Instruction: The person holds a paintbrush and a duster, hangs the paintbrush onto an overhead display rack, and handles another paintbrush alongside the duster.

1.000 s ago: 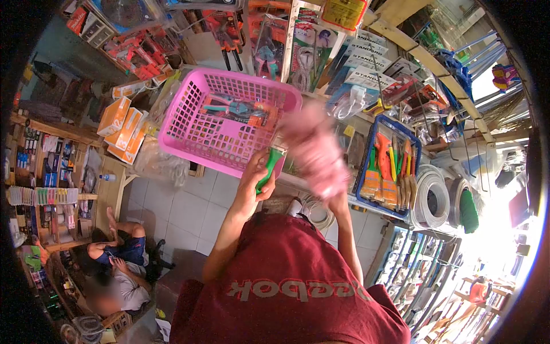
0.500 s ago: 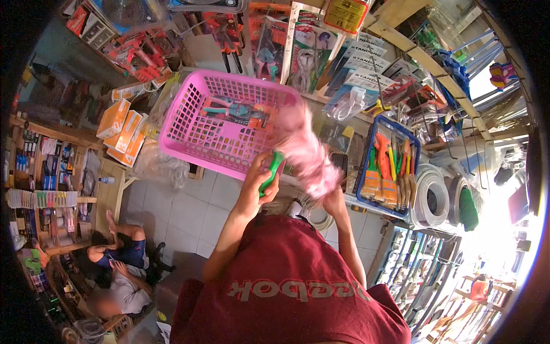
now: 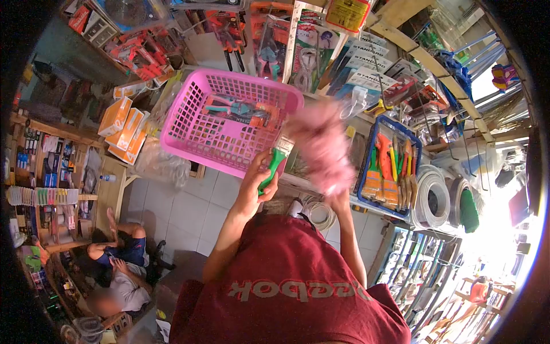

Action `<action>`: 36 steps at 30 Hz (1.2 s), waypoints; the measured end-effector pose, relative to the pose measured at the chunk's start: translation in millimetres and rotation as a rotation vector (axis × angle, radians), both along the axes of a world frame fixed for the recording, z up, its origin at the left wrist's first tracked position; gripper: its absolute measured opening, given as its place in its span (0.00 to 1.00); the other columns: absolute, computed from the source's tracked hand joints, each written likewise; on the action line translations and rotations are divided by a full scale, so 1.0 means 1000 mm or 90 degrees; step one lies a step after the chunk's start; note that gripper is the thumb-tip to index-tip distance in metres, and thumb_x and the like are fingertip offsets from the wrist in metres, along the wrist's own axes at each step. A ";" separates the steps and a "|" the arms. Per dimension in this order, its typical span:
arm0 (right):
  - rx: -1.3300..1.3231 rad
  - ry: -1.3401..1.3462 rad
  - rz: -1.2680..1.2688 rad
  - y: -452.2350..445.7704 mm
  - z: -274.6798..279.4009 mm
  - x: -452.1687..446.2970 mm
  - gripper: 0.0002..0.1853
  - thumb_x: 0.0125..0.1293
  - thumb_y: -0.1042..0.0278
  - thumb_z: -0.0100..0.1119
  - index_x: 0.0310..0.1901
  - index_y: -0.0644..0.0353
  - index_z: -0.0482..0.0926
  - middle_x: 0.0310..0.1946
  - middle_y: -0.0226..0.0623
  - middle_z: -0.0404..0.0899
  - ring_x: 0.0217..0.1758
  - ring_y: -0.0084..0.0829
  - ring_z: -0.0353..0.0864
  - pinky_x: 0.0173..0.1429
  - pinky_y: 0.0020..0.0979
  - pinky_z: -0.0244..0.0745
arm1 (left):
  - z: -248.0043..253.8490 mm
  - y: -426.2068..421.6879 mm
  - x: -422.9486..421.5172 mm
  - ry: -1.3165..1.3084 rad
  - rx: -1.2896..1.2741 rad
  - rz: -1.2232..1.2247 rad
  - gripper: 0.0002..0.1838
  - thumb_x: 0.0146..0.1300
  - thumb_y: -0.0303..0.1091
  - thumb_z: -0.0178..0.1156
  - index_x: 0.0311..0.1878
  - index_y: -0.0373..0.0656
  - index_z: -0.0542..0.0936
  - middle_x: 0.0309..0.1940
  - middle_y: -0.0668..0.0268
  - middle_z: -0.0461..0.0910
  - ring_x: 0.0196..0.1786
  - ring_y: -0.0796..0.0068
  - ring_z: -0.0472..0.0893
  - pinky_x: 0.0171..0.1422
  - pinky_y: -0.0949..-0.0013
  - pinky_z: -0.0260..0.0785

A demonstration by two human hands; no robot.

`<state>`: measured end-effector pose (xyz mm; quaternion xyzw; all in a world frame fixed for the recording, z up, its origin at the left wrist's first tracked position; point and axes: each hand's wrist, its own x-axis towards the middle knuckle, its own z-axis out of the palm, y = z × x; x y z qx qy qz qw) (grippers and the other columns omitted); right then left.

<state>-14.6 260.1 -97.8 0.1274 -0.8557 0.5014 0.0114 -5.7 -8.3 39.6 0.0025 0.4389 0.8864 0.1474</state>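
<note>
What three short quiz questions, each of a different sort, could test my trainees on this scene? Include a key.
1. Multiple choice: where is the green-handled brush?
a) In the blue basket
b) In the left hand
c) On the floor

2. True or false: orange-bristled brushes lie in the blue basket.

3. Fill in: the basket holding the packaged pliers is coloured ____.

Key: 1 b; 2 true; 3 pink.

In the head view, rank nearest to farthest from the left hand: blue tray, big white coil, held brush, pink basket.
1. Held brush: in the left hand
2. Pink basket: just ahead
3. Blue tray: right side
4. Big white coil: right, past the tray
</note>
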 end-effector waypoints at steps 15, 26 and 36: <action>-0.017 -0.004 0.095 -0.001 0.021 -0.003 0.18 0.58 0.72 0.58 0.51 0.65 0.75 0.52 0.49 0.76 0.57 0.37 0.74 0.64 0.35 0.63 | -0.016 0.001 -0.003 -0.023 -0.019 0.010 0.24 0.66 0.39 0.45 0.66 0.52 0.61 0.18 0.72 0.60 0.12 0.86 0.52 0.16 0.81 0.47; -0.115 -0.065 0.010 0.003 0.011 -0.001 0.30 0.53 0.69 0.67 0.58 0.65 0.69 0.52 0.44 0.77 0.57 0.37 0.74 0.61 0.35 0.67 | -0.020 0.001 -0.003 -0.020 -0.096 0.036 0.24 0.67 0.41 0.47 0.66 0.53 0.60 0.18 0.71 0.60 0.12 0.86 0.54 0.16 0.81 0.46; -0.135 -0.076 0.056 -0.005 0.040 0.001 0.19 0.56 0.71 0.63 0.50 0.63 0.77 0.51 0.43 0.78 0.58 0.36 0.74 0.62 0.35 0.65 | -0.030 -0.003 0.002 -0.032 -0.064 0.018 0.23 0.68 0.39 0.45 0.65 0.50 0.60 0.17 0.71 0.60 0.13 0.86 0.53 0.16 0.80 0.47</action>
